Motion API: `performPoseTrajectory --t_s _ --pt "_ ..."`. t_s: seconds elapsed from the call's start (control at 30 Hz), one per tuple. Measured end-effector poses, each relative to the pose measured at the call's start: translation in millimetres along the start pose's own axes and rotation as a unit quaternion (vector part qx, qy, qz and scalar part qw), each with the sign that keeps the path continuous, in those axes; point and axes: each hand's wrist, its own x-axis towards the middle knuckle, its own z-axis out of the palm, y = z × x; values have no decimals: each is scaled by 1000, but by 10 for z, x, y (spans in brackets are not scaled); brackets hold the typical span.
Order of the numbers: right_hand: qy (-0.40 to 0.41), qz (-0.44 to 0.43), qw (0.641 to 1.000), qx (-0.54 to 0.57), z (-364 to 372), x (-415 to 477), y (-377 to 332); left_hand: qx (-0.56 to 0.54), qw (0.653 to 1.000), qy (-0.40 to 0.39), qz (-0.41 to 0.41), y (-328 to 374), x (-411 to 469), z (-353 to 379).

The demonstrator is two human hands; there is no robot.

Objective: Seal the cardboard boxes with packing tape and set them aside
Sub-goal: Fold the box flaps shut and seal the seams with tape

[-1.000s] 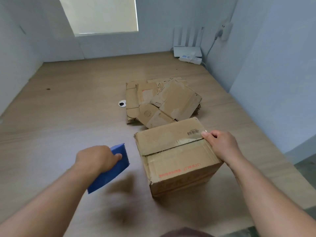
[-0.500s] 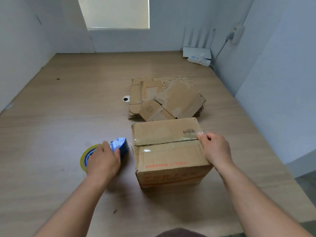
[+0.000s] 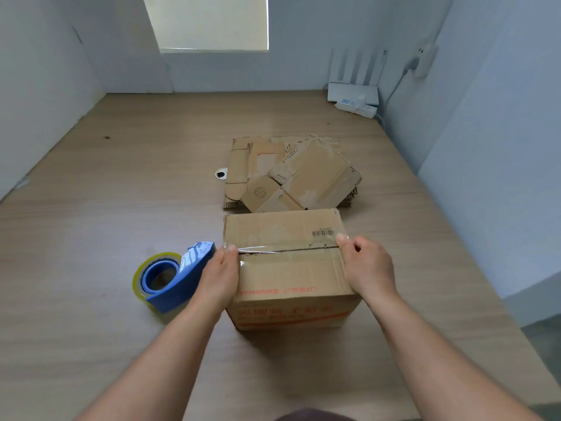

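Note:
A closed cardboard box (image 3: 288,268) stands on the wooden table in front of me. A strip of clear packing tape (image 3: 285,248) runs along its top seam. My left hand (image 3: 219,276) lies against the box's left side, and its thumb presses the tape end at the left edge. My right hand (image 3: 367,268) is at the right edge, where its thumb presses the other tape end and its fingers rest over the side. The blue tape dispenser (image 3: 179,276) with its roll lies on the table just left of my left hand, free of both hands.
A pile of flattened cardboard boxes (image 3: 291,174) lies just behind the box. A small round cable hole (image 3: 221,174) is to its left. A white router (image 3: 353,92) and power strip (image 3: 356,107) sit at the far right corner. Walls close in on the left, back and right.
My left hand set the tape dispenser down on the table and moved right to the box's left edge. My right hand stayed at the right edge.

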Motion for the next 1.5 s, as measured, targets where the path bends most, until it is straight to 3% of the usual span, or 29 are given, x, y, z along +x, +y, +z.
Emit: performPoseTrajectory --t_s 0.33,0.53,0.63,0.77,0.97,1.13,1.3,1.5 --pt "-65 -41 996 44 -53 74 48 50 998 -22 43 12 -162 -63" --pt "-162 -49 983 75 -319 315 126 11 993 -110 41 -250 -345 -209" --pt "-231 -85 968 58 -370 467 134 148 972 -138 119 -361 -353 -414" --pt "-261 -144 954 32 -217 548 18 303 911 -167 222 -298 -446 -410" --pt "-306 -213 928 -5 -29 653 -285 381 888 -114 231 -454 -652 -382" --pt "-130 -392 889 -199 0 581 -455 344 915 66 199 -576 -878 55" --pt "-240 -427 825 -282 51 155 -328 371 902 160 153 -429 -988 486" --pt "-265 -489 775 -302 -137 -184 -114 387 893 190 128 -410 -986 579"
